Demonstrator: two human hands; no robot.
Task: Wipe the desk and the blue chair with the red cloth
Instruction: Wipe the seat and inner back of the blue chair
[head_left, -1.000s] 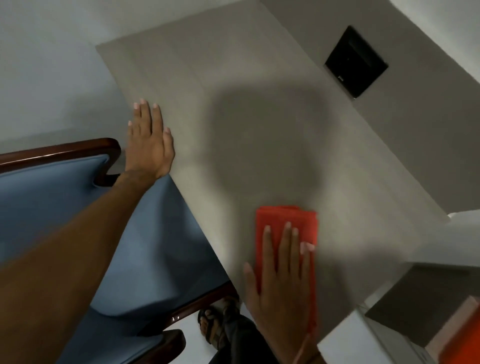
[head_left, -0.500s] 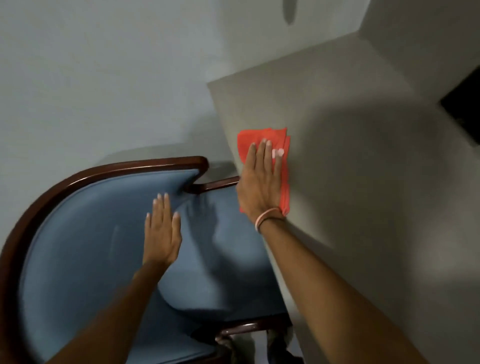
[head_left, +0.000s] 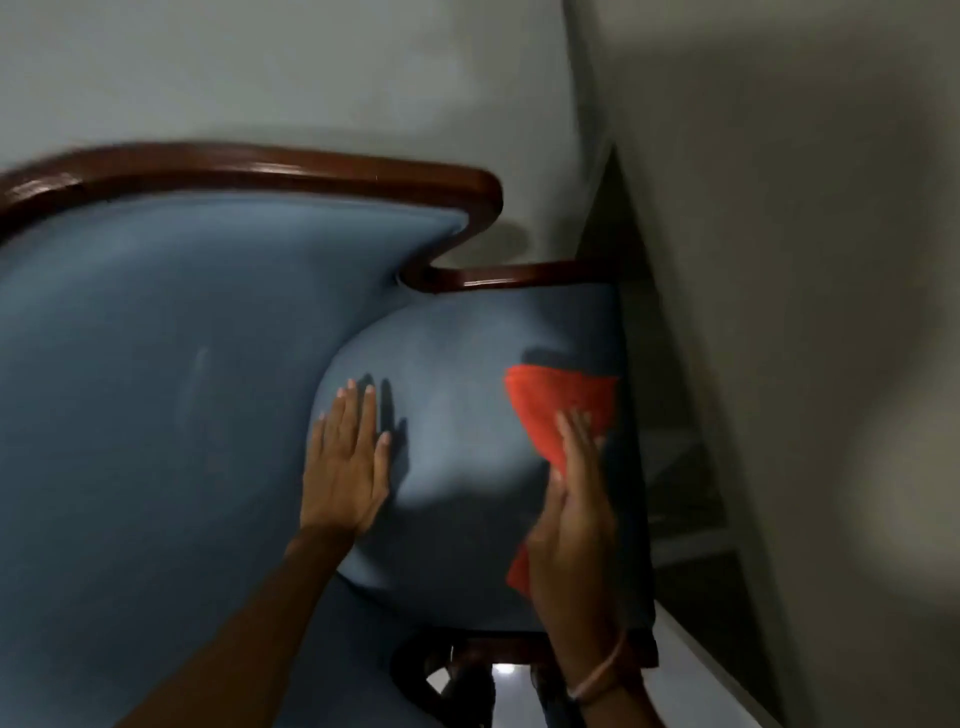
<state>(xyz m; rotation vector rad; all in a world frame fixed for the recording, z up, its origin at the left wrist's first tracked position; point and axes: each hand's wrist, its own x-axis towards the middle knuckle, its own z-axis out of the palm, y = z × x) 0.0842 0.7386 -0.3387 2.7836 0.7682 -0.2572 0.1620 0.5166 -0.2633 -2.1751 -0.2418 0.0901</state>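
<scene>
Your right hand presses the soft red cloth flat on the padded blue chair seat, beside the grey surface. Your left hand lies flat and empty. The cloth could bunch up and slip out if you rub too fast.

- The blue chair has a padded seat, and it carries the things here.
- The red cloth lies on the seat near its right edge, under the right hand.
- The left hand seems to rest flat on the seat's left part.
- The table rises just right of the seat, blurred.
</scene>
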